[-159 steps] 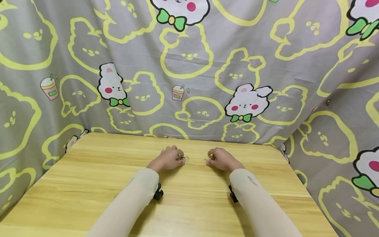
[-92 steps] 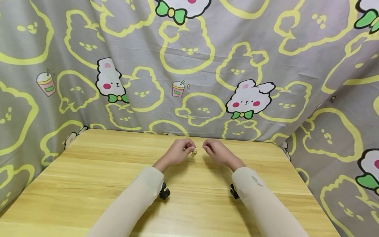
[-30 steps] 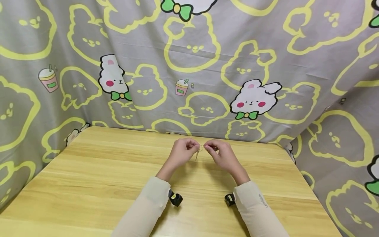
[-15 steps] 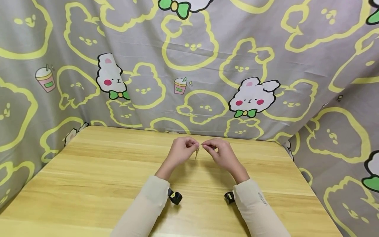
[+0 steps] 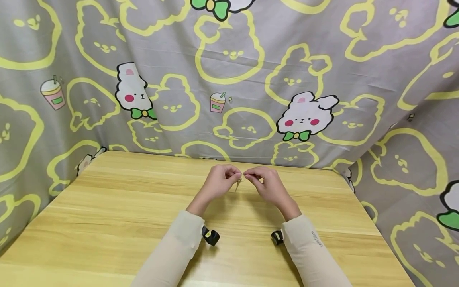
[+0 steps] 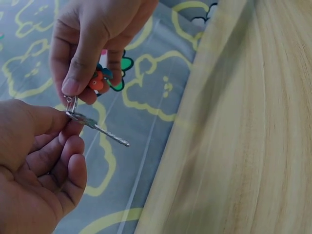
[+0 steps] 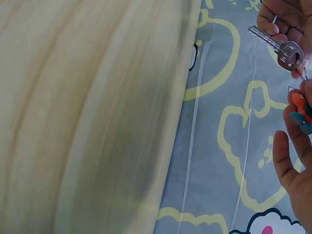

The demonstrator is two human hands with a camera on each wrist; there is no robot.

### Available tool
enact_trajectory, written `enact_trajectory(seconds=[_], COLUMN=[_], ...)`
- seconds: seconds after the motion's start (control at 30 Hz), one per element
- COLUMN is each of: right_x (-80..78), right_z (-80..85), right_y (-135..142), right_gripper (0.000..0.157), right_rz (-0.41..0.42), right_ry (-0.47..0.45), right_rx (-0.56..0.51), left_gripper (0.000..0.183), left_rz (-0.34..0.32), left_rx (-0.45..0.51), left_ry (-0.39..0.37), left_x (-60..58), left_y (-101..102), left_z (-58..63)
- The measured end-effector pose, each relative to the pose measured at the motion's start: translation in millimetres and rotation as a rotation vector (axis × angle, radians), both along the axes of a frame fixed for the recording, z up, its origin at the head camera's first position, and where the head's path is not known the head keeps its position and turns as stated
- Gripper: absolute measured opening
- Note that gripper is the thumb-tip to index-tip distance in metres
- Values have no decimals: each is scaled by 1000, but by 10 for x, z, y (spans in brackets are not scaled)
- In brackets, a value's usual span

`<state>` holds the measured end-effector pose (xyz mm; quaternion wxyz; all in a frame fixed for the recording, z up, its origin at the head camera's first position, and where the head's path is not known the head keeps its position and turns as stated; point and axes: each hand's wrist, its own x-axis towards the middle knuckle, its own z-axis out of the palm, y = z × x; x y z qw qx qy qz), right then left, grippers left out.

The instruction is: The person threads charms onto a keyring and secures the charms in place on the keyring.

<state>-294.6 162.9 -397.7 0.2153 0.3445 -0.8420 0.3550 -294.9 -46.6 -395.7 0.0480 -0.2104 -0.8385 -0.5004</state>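
Note:
A silver key (image 6: 109, 132) is pinched by its head between the thumb and fingers of my left hand (image 5: 220, 182), its blade pointing away. My right hand (image 5: 267, 183) pinches a thin metal ring (image 6: 72, 103) that meets the key's head; whether it passes through the key's hole I cannot tell. A small orange and teal charm (image 7: 300, 102) rests against my right fingers, partly hidden by them. In the head view both hands' fingertips nearly touch, raised over the far part of the wooden table (image 5: 143, 207).
Behind the table's far edge hangs a grey curtain (image 5: 172, 48) with yellow outlines and white bunny faces. It also covers both sides. A small black camera sits on each wrist, the left camera (image 5: 211, 238) and the right camera (image 5: 277, 237).
Several seconds ago the hands were apart, low at the tabletop. They have risen and come together, the key and ring now between them. Over the last second they have barely moved.

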Motion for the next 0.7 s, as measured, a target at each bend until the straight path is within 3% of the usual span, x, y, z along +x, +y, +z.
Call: enact_trajectory(seconds=[0.33, 0.7], right_x=[7, 2], right_z=[15, 52], right_y=[17, 23], right_gripper=[10, 11], right_rz=[-13, 1], right_ry=[-10, -12], right_rx=[7, 40], left_gripper=[16, 17], left_rz=[-38, -3], left_rx=[-4, 14], left_ry=[-14, -20], left_x=[2, -1], left_y=[-9, -45], left_z=[24, 39])
